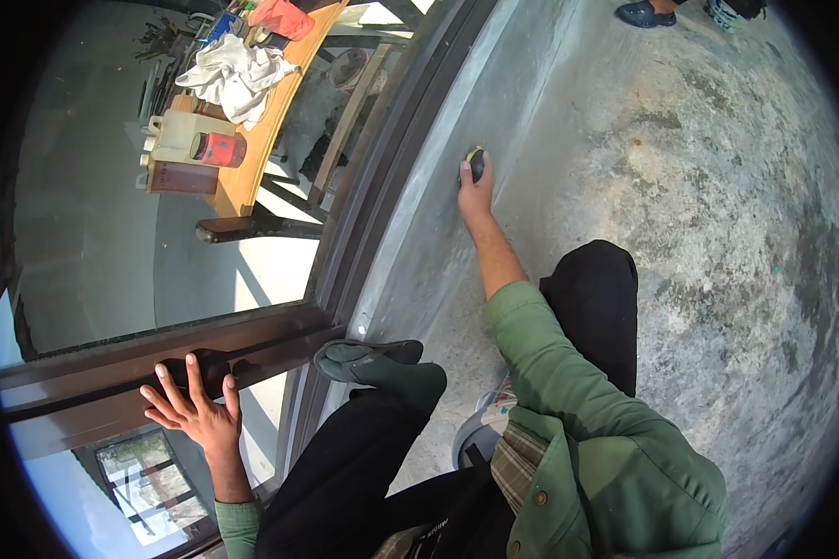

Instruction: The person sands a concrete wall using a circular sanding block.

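Note:
My right hand [476,197] reaches forward over the grey concrete ledge [426,224] along the foot of the window. Its fingers close around a small rounded black object with a yellow edge [476,165]; its exact kind I cannot tell. At the lower left, my left hand [205,415] has its fingers spread against the dark brown window frame [252,359] and holds nothing. Between the hands, my foot in a dark grey sandal [359,361] rests near the corner of the frame.
Beyond the glass [93,270], a wooden table [275,107] carries a white cloth [233,74], a red-labelled jar [219,149] and plastic jugs. A bucket [475,443] stands beside my legs. Another person's dark shoe [645,14] is on the stained concrete floor [718,242].

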Available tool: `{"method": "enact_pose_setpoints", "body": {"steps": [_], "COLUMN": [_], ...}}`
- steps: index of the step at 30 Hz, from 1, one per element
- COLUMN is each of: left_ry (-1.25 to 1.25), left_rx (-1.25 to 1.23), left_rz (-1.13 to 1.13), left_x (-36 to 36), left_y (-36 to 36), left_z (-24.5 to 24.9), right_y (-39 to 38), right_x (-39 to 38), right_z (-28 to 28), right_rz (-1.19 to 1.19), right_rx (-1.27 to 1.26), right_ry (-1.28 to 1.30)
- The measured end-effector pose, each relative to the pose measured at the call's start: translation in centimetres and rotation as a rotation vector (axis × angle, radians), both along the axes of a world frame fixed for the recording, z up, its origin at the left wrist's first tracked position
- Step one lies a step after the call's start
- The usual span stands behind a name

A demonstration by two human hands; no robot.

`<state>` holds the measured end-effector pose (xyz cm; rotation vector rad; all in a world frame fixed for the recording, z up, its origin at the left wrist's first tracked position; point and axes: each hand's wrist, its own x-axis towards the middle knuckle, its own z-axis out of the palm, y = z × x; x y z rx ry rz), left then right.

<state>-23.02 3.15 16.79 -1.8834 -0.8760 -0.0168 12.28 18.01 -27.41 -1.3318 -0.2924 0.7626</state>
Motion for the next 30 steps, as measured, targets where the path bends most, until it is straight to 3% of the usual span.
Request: {"method": "enact_pose_setpoints", "body": {"steps": [1,2,4,6,8,10,16,18,20,21,22,24,28,29,30], "left_ry": [0.007,0.004,-0.002,0.001,0.007,0.001,0.003,0.007,0.002,0.001,0.005,0.014,0.013,0.009,0.007], "left_rx": [-0.006,-0.002,0.001,0.015,0.015,0.002,0.017,0.023,0.005,0.005,0.003,-0.010,0.014,0.011,0.018], "left_rz": [0.001,-0.003,-0.011,-0.020,-0.014,-0.009,-0.031,-0.032,-0.005,-0.006,0.005,0.024,-0.003,-0.001,-0.001], "left_x": [-0.1,-0.2,-0.3,-0.3,-0.3,-0.4,-0.3,-0.3,-0.4,-0.6,-0.8,-0.9,-0.2,-0.2,-0.3], "left_y": [0.0,0.1,0.2,0.3,0.2,0.1,0.3,0.3,0.1,0.1,0.2,0.0,0.0,0.0,0.0], "left_z": [0.0,0.0,-0.1,-0.2,-0.1,0.0,-0.2,0.0,0.0,0.0,0.0,-0.1,0.0,0.0,0.0], "right_y": [0.1,-0.1,-1.5,-1.8,-1.3,-1.4,-1.9,-1.7,-1.7,-1.9,-2.0,-2.8,-1.1,-0.3,-0.2], "right_x": [-0.1,-0.5,-2.3,-3.0,-3.8,-3.7,-3.5,-3.0,-2.9,-3.6,-4.1,-4.9,-2.1,-1.7,-1.7], "right_z": [0.9,1.9,3.2,2.3,-1.3,-1.0,2.5,-0.2,-2.8,-2.1,-0.6,2.5,0.7,-1.2,-0.8], "right_rz": [0.019,0.019,-0.015,-0.017,-0.039,-0.009,-0.019,0.001,0.103,0.082,0.082,0.012,-0.003,0.015,0.014], "right_rx": [0.103,0.100,0.112,0.087,-0.037,-0.083,0.113,0.042,-0.230,-0.156,-0.154,0.007,0.001,-0.128,-0.122], "right_ry": [0.001,0.005,-0.255,-0.254,-0.003,0.104,-0.268,-0.247,0.098,0.144,0.141,-0.197,-0.185,0.083,0.080]}}
